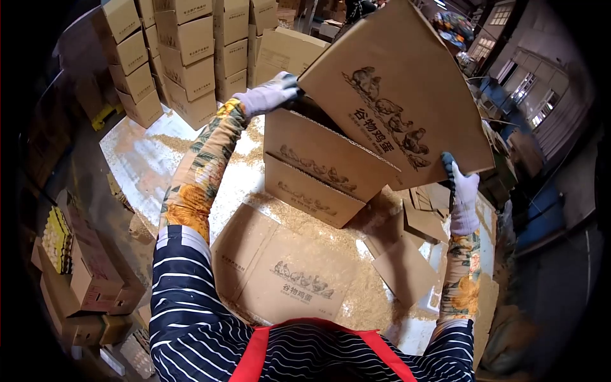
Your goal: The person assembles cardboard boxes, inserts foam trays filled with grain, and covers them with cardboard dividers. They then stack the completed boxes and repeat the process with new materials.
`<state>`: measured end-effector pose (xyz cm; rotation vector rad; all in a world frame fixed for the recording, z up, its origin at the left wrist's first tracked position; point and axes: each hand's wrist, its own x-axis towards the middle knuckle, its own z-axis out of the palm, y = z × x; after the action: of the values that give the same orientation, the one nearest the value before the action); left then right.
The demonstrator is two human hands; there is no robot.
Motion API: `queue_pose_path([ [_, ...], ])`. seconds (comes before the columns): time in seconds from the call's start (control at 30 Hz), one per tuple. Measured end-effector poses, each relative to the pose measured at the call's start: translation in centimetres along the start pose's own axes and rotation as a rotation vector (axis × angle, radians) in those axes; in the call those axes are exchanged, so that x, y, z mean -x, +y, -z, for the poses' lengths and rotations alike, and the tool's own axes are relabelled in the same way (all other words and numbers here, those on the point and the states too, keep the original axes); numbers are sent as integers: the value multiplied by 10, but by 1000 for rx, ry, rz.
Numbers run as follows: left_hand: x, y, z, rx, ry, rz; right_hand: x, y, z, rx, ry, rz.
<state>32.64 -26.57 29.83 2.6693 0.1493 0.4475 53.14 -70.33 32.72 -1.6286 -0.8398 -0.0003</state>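
Workshop, windows far right, white counter [130, 156] strewn with sawdust [340, 240]. At least four stacks of boxes [191, 54] line its far side, small print too blurred to read. One unprinted-looking box [286, 54] sits beside them. One person's patterned cap [453, 28] shows past the carton [394, 76], which blocks the view behind. Carton raised over counter, tilted, black chickens, reads 谷物鸡蛋. Left hand [270, 94], gloved, grips its left corner; right hand [464, 197], gloved, holds its lower right edge. Just below: two chicken-printed panels [324, 169], one above the other; can't tell if one box or two. Nearest the body, one flat board [293, 274], same 谷物鸡蛋. Several loose cardboard pieces [407, 267] at right. Off left, one open box [95, 280], yellow tray [58, 232], eggs.
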Motion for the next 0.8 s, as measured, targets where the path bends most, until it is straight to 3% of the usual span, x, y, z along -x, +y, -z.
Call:
queue_pose_path([
  [0.07,-5,31,1,-255,-101,210,1,28,7,-206,78,30],
  [0.13,-6,67,13,-408,-245,302,-1,42,19,-85,79,51],
  [0.17,-17,65,8,-396,-217,466,-3,45,22,-115,83,26],
  [0.2,-25,60,9,-424,-429,368,-2,48,23,-148,91,-4],
  [0.27,-25,47,3,-392,-324,353,3,11,-4,-159,94,44],
  [0.33,-31,8,-15,-446,-292,147,3,-31,-30,18,62,71],
  [0.37,-12,41,-1,-240,-157,362,-2,-30,-33,68,60,60],
  [0.4,0,39,-4,-93,57,279,-7,-30,-35,118,58,49],
  [0.5,15,26,-23,-13,325,195,-23,-8,-27,34,-15,45],
  [0.53,16,15,-34,-6,328,202,-26,5,-19,39,-23,44],
  [0.6,13,-6,-40,962,473,9,-32,18,-11,-85,-13,68],
  [0.63,20,-4,-39,1249,417,-38,-30,12,-14,-41,16,58],
  [0.67,20,-14,-47,1164,419,-198,-30,5,-16,-37,19,63],
  [0.73,17,-20,-61,1197,472,-218,-32,-12,-24,88,-60,53],
  [0.77,10,-26,-65,1198,473,-223,-27,-30,-35,272,-85,225],
  [0.8,4,-37,-76,1039,651,-128,-24,-46,-45,275,-91,221],
])
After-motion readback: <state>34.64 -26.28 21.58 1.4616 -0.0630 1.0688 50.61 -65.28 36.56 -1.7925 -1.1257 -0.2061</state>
